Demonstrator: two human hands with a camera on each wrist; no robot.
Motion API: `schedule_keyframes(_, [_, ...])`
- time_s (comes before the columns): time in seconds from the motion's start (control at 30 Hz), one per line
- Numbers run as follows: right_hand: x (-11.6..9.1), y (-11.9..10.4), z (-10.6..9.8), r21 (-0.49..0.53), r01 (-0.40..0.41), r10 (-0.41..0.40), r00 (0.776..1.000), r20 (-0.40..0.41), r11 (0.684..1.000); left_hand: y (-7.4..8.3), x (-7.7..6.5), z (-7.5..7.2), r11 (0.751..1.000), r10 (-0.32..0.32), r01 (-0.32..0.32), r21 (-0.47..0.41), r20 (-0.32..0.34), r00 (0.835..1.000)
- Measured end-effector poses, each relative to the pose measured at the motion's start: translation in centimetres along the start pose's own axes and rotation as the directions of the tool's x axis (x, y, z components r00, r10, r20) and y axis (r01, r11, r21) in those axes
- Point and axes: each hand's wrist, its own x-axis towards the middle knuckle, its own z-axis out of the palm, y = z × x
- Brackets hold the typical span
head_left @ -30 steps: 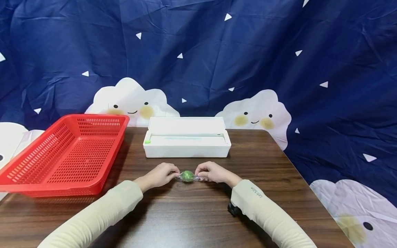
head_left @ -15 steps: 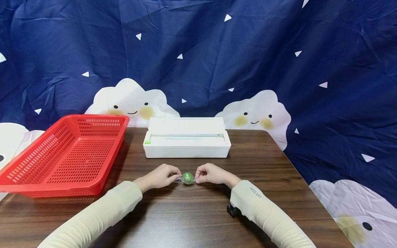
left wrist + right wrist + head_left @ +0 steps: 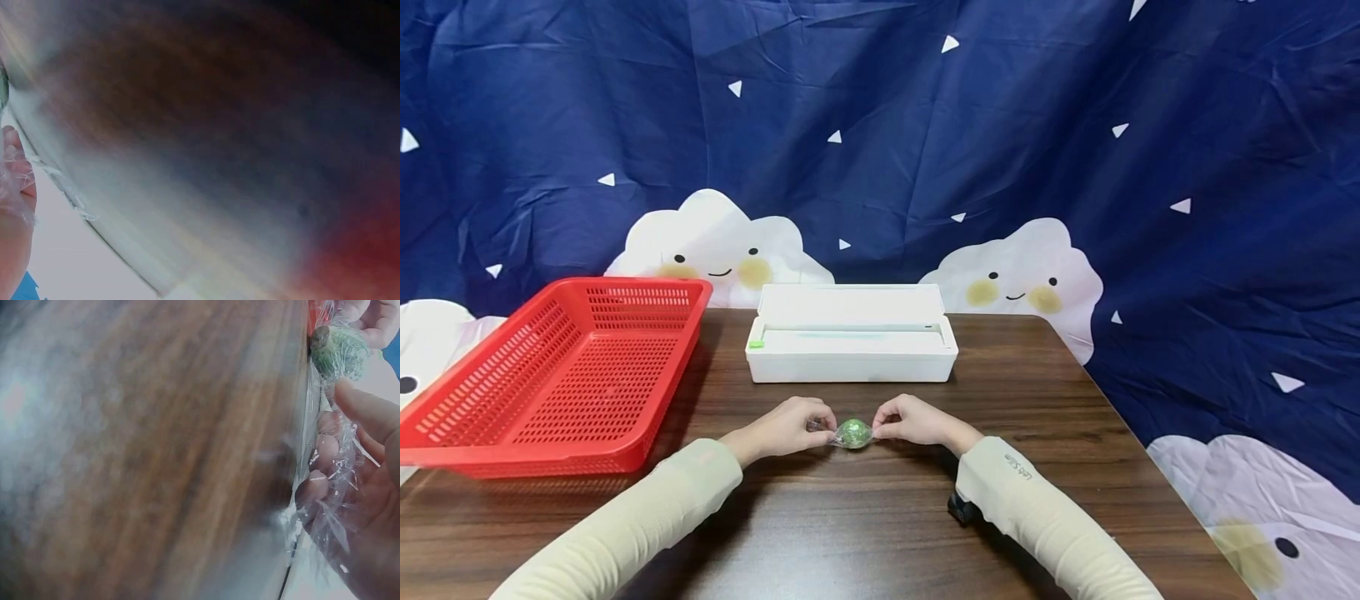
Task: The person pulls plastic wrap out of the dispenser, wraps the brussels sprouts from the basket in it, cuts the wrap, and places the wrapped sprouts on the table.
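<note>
A small round green fruit or vegetable (image 3: 853,433), wrapped in clear cling film (image 3: 342,434), is between my two hands above the table. The right wrist view shows a brown stub on one end of it. My left hand (image 3: 792,426) pinches the gathered film on the left side. On the right side, my right hand (image 3: 913,419) holds the other twisted end between thumb and fingers. Film runs across the right palm in the right wrist view. The left wrist view is mostly blur, with film over part of a hand at its left edge.
Behind the hands stands a long white box (image 3: 850,367) with its lid raised and a green tab at its left end. A red slotted basket (image 3: 647,400) sits at the left of the brown table (image 3: 842,533). A blue curtain (image 3: 880,125) hangs behind.
The green item in its film has shifted slightly nearer to me and turned. The loose film by the right fingers has been drawn into a tighter twist. Basket and box have stayed put.
</note>
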Motion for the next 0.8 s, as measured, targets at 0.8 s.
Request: schedule_keyframes(0.8, [-0.11, 0.11, 0.03, -0.035, 0.043, -0.043, 0.999, 0.003, 0.998, 0.6, 0.3, 0.35, 0.989, -0.088, 0.085, 0.123, 0.021, 0.996])
